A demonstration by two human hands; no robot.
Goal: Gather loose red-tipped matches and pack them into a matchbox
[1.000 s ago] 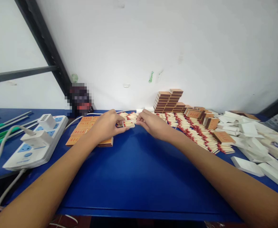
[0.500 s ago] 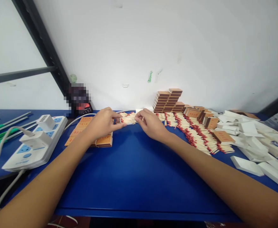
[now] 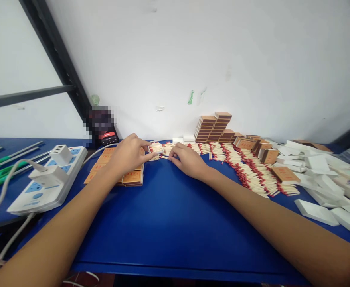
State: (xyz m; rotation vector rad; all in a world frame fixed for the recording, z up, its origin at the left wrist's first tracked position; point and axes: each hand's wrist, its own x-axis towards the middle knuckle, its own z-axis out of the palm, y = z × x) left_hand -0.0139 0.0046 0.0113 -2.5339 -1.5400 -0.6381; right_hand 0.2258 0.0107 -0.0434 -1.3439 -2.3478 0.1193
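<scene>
Between the thumb and fingers of my left hand (image 3: pixel 129 154) is a small white matchbox tray (image 3: pixel 157 149) with red-tipped matches in it. My right hand (image 3: pixel 190 161) is just right of the tray, fingertips pressed together at the edge of the loose matches (image 3: pixel 164 144); what they pinch, if anything, is too small to make out. Beneath my left hand and forearm lie orange matchboxes (image 3: pixel 133 177) set side by side, partly hidden. A long spread of matches (image 3: pixel 246 167) runs rightward beyond my right hand.
Brown-sided matchboxes (image 3: pixel 212 127) are stacked against the wall. White trays (image 3: pixel 317 211) and loose orange boxes (image 3: pixel 284 174) lie at right. A white power strip (image 3: pixel 68 171) with plugs and cables stands at left, near green-handled tools (image 3: pixel 10 165). The blue table's front edge (image 3: pixel 175 269) runs below.
My right hand has moved slightly down and away from the tray. The tray's matches show more plainly now, and the whole view has shifted a little.
</scene>
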